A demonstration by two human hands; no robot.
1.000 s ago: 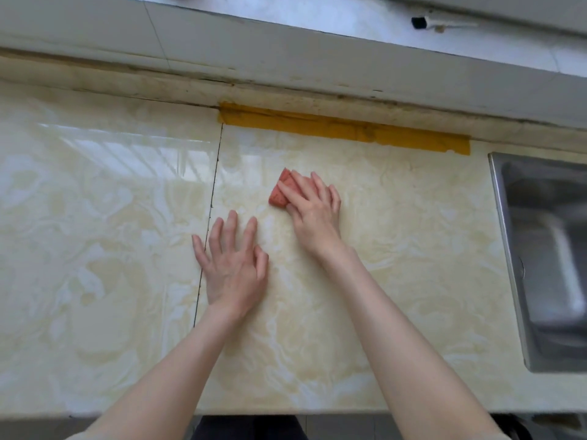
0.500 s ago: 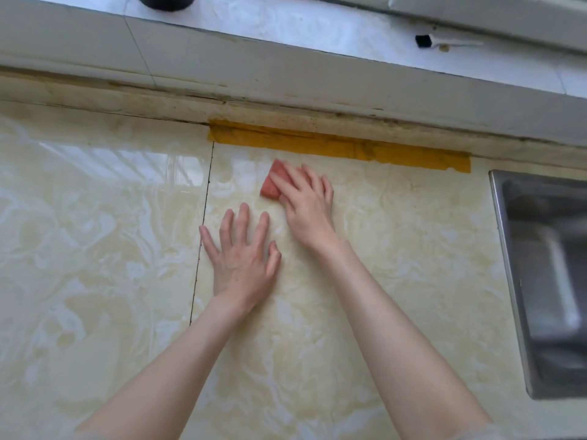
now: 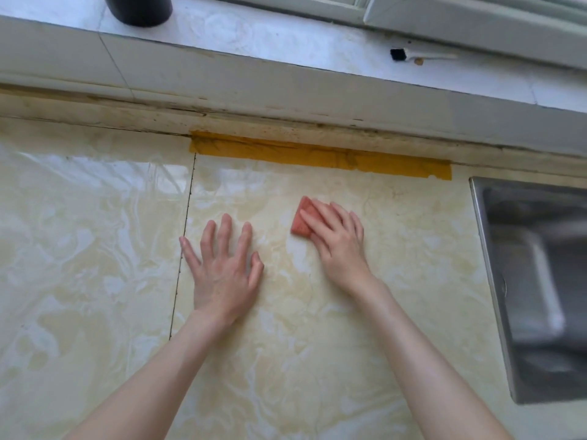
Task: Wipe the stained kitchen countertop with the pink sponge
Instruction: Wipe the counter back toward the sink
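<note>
Nearest the camera, two bare forearms are seen reaching away across the cream marbled countertop [image 3: 95,281]. The left hand [image 3: 224,274] is laid palm down on the stone just right of the dark seam [image 3: 183,246], its fingers straight and spread wide, with nothing held; it is judged to serve as a brace. Slightly farther out and to the right, the right hand [image 3: 341,246] is pressed flat onto the pink sponge [image 3: 300,222], the fingers [image 3: 320,219] kept straight and close together on top of it rather than curled round it.

The sponge is mostly covered. Only its left part is shown, beyond the index finger, on the side toward the left hand. Its visible edge runs roughly near to far, but its full long axis cannot be told. The right hand alone is on it, and a clear gap of bare stone is left between the two hands.

The steel sink [image 3: 479,281] is set well to the right. Beyond the sponge, a strip of yellow tape [image 3: 317,155] is stuck along the grimy back edge. On the sill [image 3: 286,39] behind, a black container [image 3: 138,9] and a small brush [image 3: 416,55] are left.
</note>
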